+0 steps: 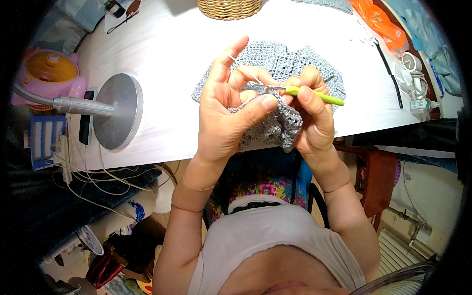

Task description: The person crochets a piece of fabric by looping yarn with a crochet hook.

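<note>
The slim lime-green crochet hook handle (pixel 327 98) looked like smooth plastic, its shaft (pixel 264 87) shiny grey metal. The grey openwork crocheted fabric (pixel 289 120) was matt, bumpy yarn. The white table (pixel 162 54) looked smooth. The round brown basket (pixel 229 10) was ridged, woven wicker. The silver-grey disc-shaped lamp base (pixel 120 129) had a satin, metal-like finish; the crumpled orange bag (pixel 381 25) looked like thin, glossy plastic.

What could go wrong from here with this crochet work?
The green-handled hook sits in the right hand at the edge of the gray crochet piece; if it slipped, a loop might drop. The thin strand runs off the left hand's raised finger, so it could slide free and lose tension.
</note>
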Demonstrator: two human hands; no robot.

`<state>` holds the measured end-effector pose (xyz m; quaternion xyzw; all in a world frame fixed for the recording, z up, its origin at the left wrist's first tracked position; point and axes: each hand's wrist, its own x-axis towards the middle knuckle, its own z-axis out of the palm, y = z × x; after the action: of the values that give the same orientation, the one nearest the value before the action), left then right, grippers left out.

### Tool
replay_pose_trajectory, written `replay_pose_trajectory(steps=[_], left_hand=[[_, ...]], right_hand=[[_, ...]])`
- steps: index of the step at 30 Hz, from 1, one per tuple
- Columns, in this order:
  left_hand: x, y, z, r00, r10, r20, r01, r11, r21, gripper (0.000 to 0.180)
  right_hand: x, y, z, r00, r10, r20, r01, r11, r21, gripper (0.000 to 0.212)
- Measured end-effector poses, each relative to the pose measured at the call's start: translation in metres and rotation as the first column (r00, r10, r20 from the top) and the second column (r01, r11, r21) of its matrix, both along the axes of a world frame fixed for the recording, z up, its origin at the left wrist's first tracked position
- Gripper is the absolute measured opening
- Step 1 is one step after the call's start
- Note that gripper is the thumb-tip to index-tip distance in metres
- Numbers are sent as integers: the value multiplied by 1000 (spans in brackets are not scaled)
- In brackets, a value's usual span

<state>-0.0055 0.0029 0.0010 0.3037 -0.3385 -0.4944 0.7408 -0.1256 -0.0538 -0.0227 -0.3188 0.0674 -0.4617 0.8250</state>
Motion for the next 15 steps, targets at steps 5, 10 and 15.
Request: replay_pose_trajectory(steps=[5,10,15], left_hand=[[4,6,-2,931,124,343,-108,992,-64,72],[0,2,-18,283,738,612,-310,675,-670,64],[-1,2,-18,271,759,592,-299,651,-698,63]], right_hand=[[-8,0,6,984,178,24,-178,984,21,11],[-8,21,11,981,173,-92,-150,965,213,10],[-7,24,4,924,307,228,-382,760,526,13]])
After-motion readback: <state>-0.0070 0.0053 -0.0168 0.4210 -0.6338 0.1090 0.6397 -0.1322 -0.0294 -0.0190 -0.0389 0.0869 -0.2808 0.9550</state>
